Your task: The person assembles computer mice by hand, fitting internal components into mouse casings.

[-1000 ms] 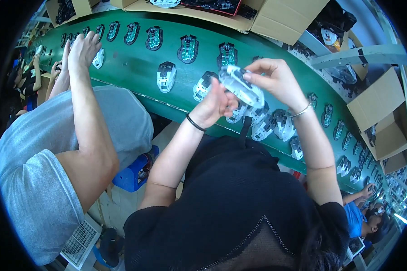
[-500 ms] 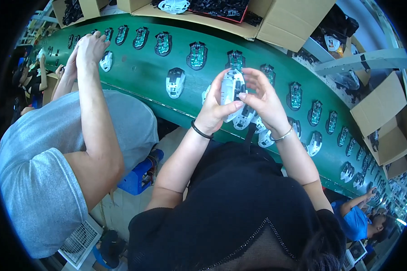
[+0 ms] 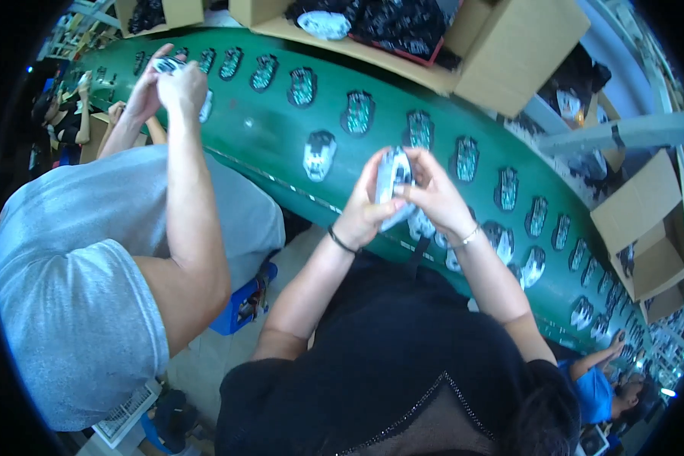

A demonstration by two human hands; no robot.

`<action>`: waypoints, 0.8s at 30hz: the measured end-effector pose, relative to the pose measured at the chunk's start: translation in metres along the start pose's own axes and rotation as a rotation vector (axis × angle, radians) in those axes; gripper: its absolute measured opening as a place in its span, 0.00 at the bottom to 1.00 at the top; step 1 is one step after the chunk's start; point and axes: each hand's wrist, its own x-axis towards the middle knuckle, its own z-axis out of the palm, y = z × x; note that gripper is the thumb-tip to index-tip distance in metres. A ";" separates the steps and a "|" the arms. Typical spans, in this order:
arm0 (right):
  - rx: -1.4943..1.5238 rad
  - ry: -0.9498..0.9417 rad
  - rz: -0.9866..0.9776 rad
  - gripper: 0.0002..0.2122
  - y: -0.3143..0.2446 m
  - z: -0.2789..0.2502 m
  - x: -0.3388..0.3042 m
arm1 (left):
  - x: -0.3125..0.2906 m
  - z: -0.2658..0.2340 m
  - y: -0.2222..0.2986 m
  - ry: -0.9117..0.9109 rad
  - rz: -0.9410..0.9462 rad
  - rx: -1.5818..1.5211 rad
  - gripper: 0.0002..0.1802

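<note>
Both of my hands hold a white computer mouse shell [image 3: 387,185] with black parts, above the near side of the green conveyor belt [image 3: 243,148]. My left hand [image 3: 359,215] grips it from the left, thumb across its lower part. From the right, my right hand [image 3: 446,204] curls round it, its thumb pressed on the black part. Just beyond my fingers lies a black mouse base with a green circuit board [image 3: 419,128]. Another white shell [image 3: 420,226] sits below the held one, partly hidden by my hands.
A row of circuit-board mouse bases [image 3: 359,114] runs along the belt, with white shells [image 3: 319,156] nearer me. Cardboard boxes [image 3: 520,53] of parts stand behind. At my left, a co-worker's hands [image 3: 176,85] hold a mouse part. A metal beam [image 3: 623,131] crosses at right.
The whole view has shifted, so the belt items appear lower and further right. The shell in my hands is turned more onto its side. A mouse part now shows in the co-worker's raised hands.
</note>
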 end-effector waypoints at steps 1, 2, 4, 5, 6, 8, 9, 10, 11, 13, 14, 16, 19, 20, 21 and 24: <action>0.066 -0.013 0.032 0.22 -0.001 0.003 0.007 | 0.001 -0.006 0.002 0.012 0.025 0.028 0.52; 0.127 -0.018 0.071 0.21 -0.004 0.007 0.007 | -0.001 -0.009 0.003 0.021 0.043 0.048 0.51; 0.010 -0.040 0.014 0.19 0.005 0.012 0.019 | 0.002 -0.019 0.010 -0.016 0.074 0.050 0.50; 0.001 -0.109 0.055 0.20 0.004 0.015 0.027 | -0.001 -0.024 0.015 0.017 0.090 0.036 0.50; -0.010 -0.179 0.097 0.22 0.001 0.019 0.036 | -0.005 -0.029 0.020 0.051 0.106 0.020 0.50; -0.083 -0.367 0.106 0.19 -0.011 0.014 0.071 | -0.013 -0.043 0.029 0.157 0.116 -0.092 0.51; -0.252 -0.291 0.004 0.15 -0.023 0.013 0.100 | -0.016 -0.055 0.031 0.142 0.147 -0.146 0.50; -0.414 -0.212 -0.100 0.13 -0.035 0.009 0.134 | -0.020 -0.061 0.035 0.173 0.162 -0.243 0.44; -0.630 -0.138 -0.211 0.10 -0.048 0.003 0.170 | -0.023 -0.069 0.038 0.223 0.147 -0.253 0.41; -0.967 0.033 -0.444 0.05 -0.065 -0.006 0.250 | -0.026 -0.086 0.038 0.262 0.132 -0.262 0.37; -1.086 0.121 -0.564 0.04 -0.066 -0.007 0.288 | -0.029 -0.093 0.036 0.298 0.141 -0.219 0.34; -1.360 0.113 -0.558 0.06 -0.067 -0.011 0.353 | -0.032 -0.105 0.031 0.334 0.155 -0.178 0.32; -1.603 0.122 -0.476 0.06 -0.062 -0.004 0.409 | -0.035 -0.116 0.031 0.387 0.103 -0.396 0.25; -1.598 0.114 -0.482 0.06 -0.059 -0.002 0.423 | -0.034 -0.116 0.034 0.409 0.088 -0.455 0.24; -1.675 0.024 -0.402 0.06 -0.059 -0.003 0.437 | -0.032 -0.119 0.036 0.429 0.088 -0.453 0.24; -1.731 -0.091 -0.338 0.05 -0.058 -0.005 0.457 | -0.028 -0.130 0.031 0.454 0.088 -0.457 0.24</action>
